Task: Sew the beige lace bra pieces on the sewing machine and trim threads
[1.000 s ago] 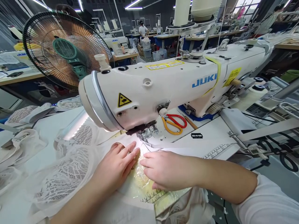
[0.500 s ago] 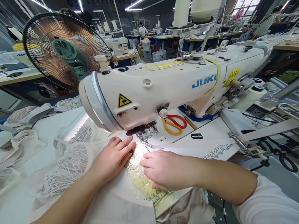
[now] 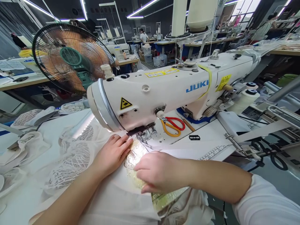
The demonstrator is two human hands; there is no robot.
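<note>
My left hand [image 3: 114, 153] lies flat on pale fabric [image 3: 112, 197], its fingers stretched out close to the needle area. A glossy, yellowish patch covered with clear film [image 3: 138, 153] shows between my hands. My right hand [image 3: 156, 172] rests over its right side with the fingers curled and pressed together; what they hold, if anything, is hidden. Both hands are just in front of the presser foot [image 3: 144, 137] of a white JUKI sewing machine [image 3: 140, 97]. A printed ruler strip [image 3: 161, 197] shows below my right hand.
Snips with red and orange handles [image 3: 173, 126] and a razor blade [image 3: 194, 137] lie on the machine bed. Lace pieces [image 3: 67, 168] spread at left, beside a lit lamp bar [image 3: 83, 125]. A large fan [image 3: 75, 59] stands behind. Thread cones [image 3: 179, 18] rise above the machine.
My right hand has shifted slightly left, and its fingers are more curled. My left hand stays almost in place on the fabric. The whole view has turned a little.
</note>
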